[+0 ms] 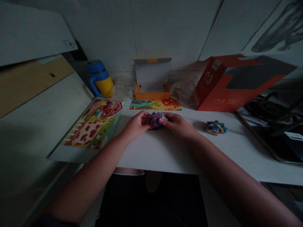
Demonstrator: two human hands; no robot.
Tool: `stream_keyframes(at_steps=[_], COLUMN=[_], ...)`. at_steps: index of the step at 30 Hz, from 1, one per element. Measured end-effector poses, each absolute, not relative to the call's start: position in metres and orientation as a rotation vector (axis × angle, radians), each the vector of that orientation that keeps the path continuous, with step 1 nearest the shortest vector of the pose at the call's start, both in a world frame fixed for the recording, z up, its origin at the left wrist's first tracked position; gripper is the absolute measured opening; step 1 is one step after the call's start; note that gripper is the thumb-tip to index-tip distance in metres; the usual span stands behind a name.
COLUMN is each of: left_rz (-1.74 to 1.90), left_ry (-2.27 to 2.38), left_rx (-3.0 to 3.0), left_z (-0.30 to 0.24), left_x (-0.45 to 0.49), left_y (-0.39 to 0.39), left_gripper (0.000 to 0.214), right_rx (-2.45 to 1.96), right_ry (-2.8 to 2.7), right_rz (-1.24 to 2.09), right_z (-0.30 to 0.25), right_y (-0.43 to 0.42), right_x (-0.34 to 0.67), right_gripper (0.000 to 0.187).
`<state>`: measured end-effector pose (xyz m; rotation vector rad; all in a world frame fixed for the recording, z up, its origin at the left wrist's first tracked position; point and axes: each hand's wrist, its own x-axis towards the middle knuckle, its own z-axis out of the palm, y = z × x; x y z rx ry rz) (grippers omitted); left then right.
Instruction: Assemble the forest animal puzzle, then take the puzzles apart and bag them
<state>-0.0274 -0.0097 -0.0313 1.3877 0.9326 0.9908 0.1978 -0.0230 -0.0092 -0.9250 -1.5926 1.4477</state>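
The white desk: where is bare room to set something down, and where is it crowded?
The white desk is bare in front of the left hand, right hand and puzzle clump, and beside the puzzle pile. Crowded behind them: jungle-print board, orange box, red carton.

**Multicoloured jigsaw pieces** (155, 119): printed cardboard, faint sheen.
**Small stack of blue-and-yellow jigsaw pieces** (216, 127): same printed cardboard, matt edges.
**Rectangular farm-print puzzle board** (94, 124): printed card, matt.
**Large red-orange cardboard box** (213, 85): printed card, matt.
**Blue-and-yellow handled bottle** (100, 78): smooth plastic, soft gloss.
**Crumpled clear plastic bag** (123, 88): thin film, glossy.
**White tabletop** (163, 154): smooth, matt.
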Motion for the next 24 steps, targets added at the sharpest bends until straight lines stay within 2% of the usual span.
stream_keyframes(at_steps=[9,12,17,24], left_rz=[0.993,1.005,0.785,0.727], left_ry=[0.874,1.048,1.234,1.265], left_rx=[1.477,1.848,2.43,2.363], left_z=[-0.03,-0.019,-0.016,-0.026], left_x=[-0.026,-0.035,-0.044,-0.041], left_y=[-0.012,-0.014,-0.017,-0.011], left_gripper=[0.037,0.035,0.05,0.045], right_rx=[-0.939,-0.97,-1.04,-1.067], right_ry=[-1.614,-1.44,-1.202,-1.338], right_rz=[1.368,1.281,1.307,1.262], right_z=[-0.009,-0.01,-0.012,-0.01], right_y=[-0.02,-0.014,-0.008,-0.013], right_x=[0.203,0.209,0.215,0.212], right_gripper=[0.048,0.048,0.052,0.051])
